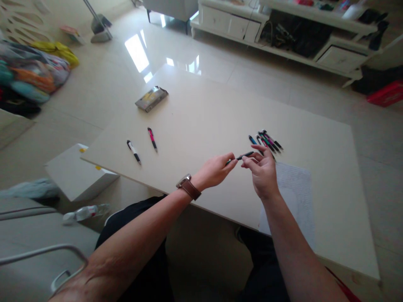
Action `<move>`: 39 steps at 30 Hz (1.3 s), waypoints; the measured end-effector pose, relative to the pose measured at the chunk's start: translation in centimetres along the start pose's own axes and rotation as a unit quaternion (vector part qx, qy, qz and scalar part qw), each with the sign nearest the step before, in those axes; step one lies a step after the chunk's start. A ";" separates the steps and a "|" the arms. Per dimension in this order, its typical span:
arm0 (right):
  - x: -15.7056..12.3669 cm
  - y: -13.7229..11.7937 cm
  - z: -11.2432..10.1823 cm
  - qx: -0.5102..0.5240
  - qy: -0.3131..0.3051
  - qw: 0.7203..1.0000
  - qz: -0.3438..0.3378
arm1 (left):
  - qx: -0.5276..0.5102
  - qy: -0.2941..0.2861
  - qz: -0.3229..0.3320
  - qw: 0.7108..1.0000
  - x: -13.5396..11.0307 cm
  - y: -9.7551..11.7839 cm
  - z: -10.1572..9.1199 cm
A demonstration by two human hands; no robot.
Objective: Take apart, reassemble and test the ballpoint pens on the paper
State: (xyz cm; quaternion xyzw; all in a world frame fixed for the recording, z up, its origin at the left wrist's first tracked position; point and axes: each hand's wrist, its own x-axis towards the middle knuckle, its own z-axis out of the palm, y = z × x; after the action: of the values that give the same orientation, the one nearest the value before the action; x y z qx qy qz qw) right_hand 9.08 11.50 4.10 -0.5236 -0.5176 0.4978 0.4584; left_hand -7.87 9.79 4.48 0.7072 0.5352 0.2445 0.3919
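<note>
Above the white table, a dark pen (245,155) spans the gap between my two hands. My left hand (214,171), with a brown-strapped watch at its wrist, pinches one end. The fingers of my right hand (262,172) close on the other end. Just beyond the right hand lies a group of several pens (267,139) with differently coloured barrels, partly covered by the fingers. A pink and black pen (152,139) and a white and black pen (134,152) lie apart on the table's left side.
A flat grey and yellow box (151,99) rests near the table's far left edge. Under my right forearm is a sheet of paper (296,197). Left of the table stand a white box (78,172) and a plastic bottle (85,213). A white cabinet (229,23) stands across the floor.
</note>
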 end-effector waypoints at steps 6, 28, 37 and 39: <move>-0.2 0.4 -0.1 -0.081 -0.036 0.996 0.010 | 0.117 -0.002 0.014 0.993 -0.1 0.1 -0.3; -0.1 3.9 0.3 -0.418 -0.167 0.891 -0.051 | 0.194 0.047 -0.006 0.980 -0.2 -0.8 -2.9; -0.7 7.2 2.7 -0.480 -0.175 0.850 -0.128 | 0.188 0.032 0.019 0.981 -0.9 -0.5 -3.4; -0.9 7.2 2.9 -0.482 -0.165 0.850 -0.130 | 0.191 0.022 0.029 0.981 -0.9 -0.5 -3.5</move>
State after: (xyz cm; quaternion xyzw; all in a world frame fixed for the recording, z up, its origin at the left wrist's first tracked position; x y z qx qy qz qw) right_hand 6.84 10.20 -3.25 -0.5168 -0.8241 0.2006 0.1165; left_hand -11.12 10.00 6.16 0.7787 0.5599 0.1647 0.2302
